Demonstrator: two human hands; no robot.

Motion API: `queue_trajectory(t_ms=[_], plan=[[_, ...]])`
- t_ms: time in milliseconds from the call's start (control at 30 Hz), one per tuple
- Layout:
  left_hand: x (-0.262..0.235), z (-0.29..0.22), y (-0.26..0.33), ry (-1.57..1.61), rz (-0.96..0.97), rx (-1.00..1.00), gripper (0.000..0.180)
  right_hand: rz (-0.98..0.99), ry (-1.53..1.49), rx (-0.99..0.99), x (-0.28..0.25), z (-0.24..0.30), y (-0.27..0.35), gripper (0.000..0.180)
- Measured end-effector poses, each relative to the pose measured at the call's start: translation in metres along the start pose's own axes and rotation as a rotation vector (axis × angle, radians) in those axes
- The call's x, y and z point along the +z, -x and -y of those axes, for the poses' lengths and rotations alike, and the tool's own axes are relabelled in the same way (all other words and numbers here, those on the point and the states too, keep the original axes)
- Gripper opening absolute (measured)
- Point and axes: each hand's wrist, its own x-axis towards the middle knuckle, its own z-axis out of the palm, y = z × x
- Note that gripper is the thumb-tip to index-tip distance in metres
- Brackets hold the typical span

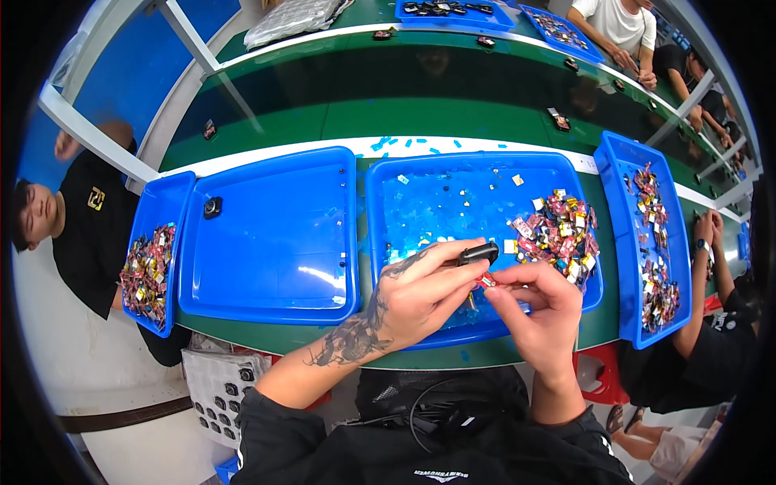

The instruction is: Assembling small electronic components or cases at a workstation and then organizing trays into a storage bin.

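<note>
Head view: left hand [420,295] pinches a small black part [478,254], right hand [537,303] grips a small red piece [486,281] at its 10 o'clock, both over the blue tray [388,242]. Step, as judged: fitting the two pieces together. Next calls for fine alignment; the loose pile [558,234] lies at 1 o'clock.

Green workbench [323,113] carries four blue trays [267,234] side by side; small dark parts [558,121] and blue scraps [396,144] lie farther back.
</note>
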Motion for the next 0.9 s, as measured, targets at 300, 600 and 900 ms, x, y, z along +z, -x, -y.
queue_trajectory(t_ms=[300,600,900], plan=[[0.002,-0.002,0.003,-0.019,-0.015,-0.047,0.023,-0.004,0.258,0.001,-0.004,-0.001,-0.004,0.004],[0.001,-0.001,0.001,0.738,0.160,-0.773,0.023,0.043,-0.188,0.135,-0.004,-0.013,0.002,0.014],[0.008,0.003,0.007,0.862,-0.013,-0.753,0.025,-0.169,0.194,-0.076,0.012,-0.014,-0.002,0.031]])
